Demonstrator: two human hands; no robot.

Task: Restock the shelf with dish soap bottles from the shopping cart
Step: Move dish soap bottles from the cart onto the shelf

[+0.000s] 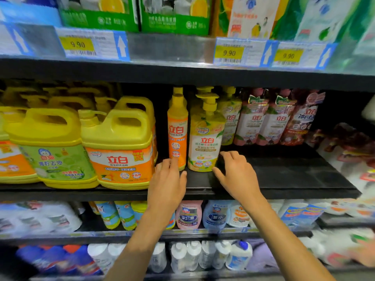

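A slim orange dish soap bottle (177, 126) and a yellow pump bottle (206, 136) stand upright side by side near the front of the black middle shelf (284, 179). My left hand (167, 181) reaches up to the foot of the orange bottle, fingertips at its base. My right hand (236, 173) is just right of the pump bottle's base, fingers loosely spread, thumb close to the bottle. Neither hand holds anything. The shopping cart is out of sight.
Large yellow jugs (119, 147) fill the shelf to the left. More pump bottles and pink refill pouches (265, 120) stand further back on the right, with bare shelf in front of them. Price tags (229, 52) line the shelf above; other bottles (188, 214) sit below.
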